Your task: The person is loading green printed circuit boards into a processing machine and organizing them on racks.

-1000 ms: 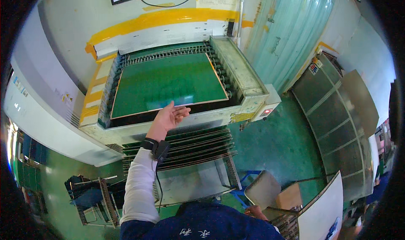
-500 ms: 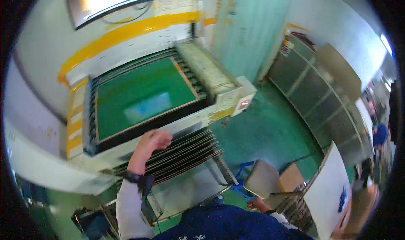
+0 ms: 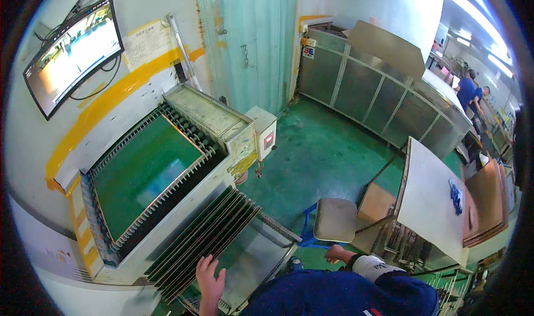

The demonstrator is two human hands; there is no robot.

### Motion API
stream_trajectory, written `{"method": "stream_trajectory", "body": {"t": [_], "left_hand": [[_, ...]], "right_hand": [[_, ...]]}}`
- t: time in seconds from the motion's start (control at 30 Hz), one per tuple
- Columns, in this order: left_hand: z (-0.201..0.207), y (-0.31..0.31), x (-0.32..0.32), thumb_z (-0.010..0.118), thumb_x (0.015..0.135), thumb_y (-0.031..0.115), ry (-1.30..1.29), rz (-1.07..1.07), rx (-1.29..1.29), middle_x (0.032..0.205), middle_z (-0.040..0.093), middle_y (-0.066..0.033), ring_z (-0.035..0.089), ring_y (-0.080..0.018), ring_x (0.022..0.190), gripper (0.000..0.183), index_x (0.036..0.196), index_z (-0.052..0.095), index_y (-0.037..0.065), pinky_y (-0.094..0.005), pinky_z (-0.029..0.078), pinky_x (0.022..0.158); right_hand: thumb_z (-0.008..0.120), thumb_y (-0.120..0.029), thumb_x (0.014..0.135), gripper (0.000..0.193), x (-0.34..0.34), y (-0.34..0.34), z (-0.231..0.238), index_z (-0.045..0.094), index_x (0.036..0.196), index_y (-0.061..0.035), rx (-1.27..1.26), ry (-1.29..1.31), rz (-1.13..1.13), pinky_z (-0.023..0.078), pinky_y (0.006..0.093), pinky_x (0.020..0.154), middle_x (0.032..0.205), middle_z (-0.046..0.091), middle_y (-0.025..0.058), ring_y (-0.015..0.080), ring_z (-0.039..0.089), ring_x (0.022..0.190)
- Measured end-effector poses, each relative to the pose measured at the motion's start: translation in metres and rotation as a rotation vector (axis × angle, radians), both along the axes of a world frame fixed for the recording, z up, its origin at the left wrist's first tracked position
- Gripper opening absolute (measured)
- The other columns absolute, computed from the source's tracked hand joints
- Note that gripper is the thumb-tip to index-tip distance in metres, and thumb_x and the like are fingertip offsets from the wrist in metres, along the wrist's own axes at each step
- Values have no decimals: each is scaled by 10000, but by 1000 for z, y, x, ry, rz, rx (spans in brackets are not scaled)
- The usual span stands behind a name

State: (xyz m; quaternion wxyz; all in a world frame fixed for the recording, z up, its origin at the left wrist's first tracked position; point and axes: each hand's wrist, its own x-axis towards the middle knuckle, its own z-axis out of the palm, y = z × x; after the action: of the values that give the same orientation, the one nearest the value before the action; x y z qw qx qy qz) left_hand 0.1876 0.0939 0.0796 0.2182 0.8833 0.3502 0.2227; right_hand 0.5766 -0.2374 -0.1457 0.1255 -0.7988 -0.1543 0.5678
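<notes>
My left hand is over the near end of several thin dark panels that stand on edge in a metal rack. Its fingers are spread and nothing is in them; whether they touch a panel edge I cannot tell. Held low in front of my body, my right hand has its fingers curled in, with nothing seen in them. It is nearest to a padded stool with blue legs. Beyond the rack, a large green panel lies flat on the rollers of a conveyor machine.
A control box juts from the machine's right end. On the right, a white board carries a blue-and-white glove; beside it are brown sheets. A cardboard box sits by the stool. Two people stand far right.
My view has swung to the right, so the machine shows farther left. My left hand has moved from the machine's front edge down to the racked panels, its fingers now spread. My right hand remains low.
</notes>
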Motion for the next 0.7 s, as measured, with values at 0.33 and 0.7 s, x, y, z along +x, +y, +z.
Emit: {"method": "stream_trajectory", "body": {"t": [0.33, 0.7], "left_hand": [[-3, -34, 3, 705, 677, 246, 212, 98, 26, 1409, 348, -111, 253, -394, 1301, 553, 1170, 560, 45, -535, 180, 1051], [-1, -46, 11, 689, 677, 277, 290, 115, 55, 1457, 264, -136, 169, -411, 1339, 615, 1236, 528, 75, -547, 164, 1052]], "right_hand": [[571, -268, 812, 260, 10, 1, -34, 605, 638, -78, 20, 138, -134, 421, 284, 382, 568, 590, 26, 131, 514, 419], [590, -227, 844, 277, 6, -1, -13, 562, 623, -64, 44, 102, -125, 403, 293, 362, 552, 560, 37, 141, 492, 409]]}}
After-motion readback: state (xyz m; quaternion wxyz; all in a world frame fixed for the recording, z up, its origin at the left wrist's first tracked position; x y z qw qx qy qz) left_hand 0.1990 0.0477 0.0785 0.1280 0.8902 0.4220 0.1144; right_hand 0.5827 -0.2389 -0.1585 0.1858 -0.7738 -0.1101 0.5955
